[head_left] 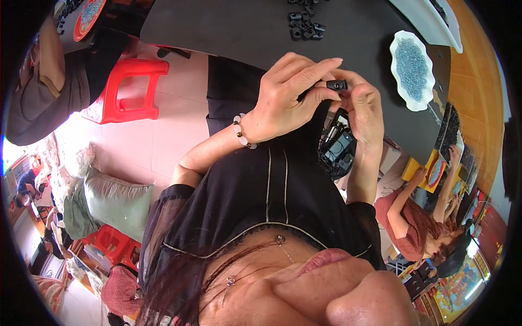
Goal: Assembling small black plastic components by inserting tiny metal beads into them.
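Observation:
My left hand (285, 95), with a bead bracelet on its wrist, and my right hand (365, 111) meet in front of my chest, just below the edge of the black table (228, 27). Both pinch one small black plastic part (337, 85) between fingertips; the left thumb and forefinger grip its left end and the right fingers press on its right end. A pile of several similar black parts (304, 26) lies on the table beyond my hands. A white scalloped dish (397, 46) holding tiny blue-grey pieces sits to the right.
A black boxy device (337, 149) hangs at my chest under my hands. A red stool (130, 89) stands on the tiled floor at left, near another seated person (49, 92). A second person (413, 217) works at lower right. A green sack (117, 201) lies on the floor.

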Motion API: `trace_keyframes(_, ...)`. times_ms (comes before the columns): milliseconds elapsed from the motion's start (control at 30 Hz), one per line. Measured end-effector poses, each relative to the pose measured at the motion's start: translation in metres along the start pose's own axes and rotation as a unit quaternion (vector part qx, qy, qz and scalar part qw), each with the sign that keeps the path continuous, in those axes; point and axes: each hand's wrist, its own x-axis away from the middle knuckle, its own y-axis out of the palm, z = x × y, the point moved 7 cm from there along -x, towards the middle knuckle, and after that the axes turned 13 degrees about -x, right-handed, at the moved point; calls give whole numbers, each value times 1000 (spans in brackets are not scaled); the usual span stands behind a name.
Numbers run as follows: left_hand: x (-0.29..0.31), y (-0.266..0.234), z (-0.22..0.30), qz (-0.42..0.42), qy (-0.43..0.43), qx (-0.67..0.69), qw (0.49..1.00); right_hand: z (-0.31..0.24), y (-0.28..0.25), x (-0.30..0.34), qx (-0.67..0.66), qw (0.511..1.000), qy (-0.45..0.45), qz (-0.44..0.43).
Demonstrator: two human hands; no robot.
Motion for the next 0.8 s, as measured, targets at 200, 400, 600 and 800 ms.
trace_keyframes(200,-3,6,-4,-2,0,7,1000,-31,0,2,165,982,-43,84)
trace_keyframes(400,2,12,-26,9,-120,122,985,-78,-3,-31,327,929,-148,88)
trace_keyframes(600,2,20,-48,-40,-173,161,971,-246,-64,-78,684,547,-397,274)
trace_keyframes(800,1,20,-51,-44,-159,164,973,-161,-38,-129,637,727,-234,101)
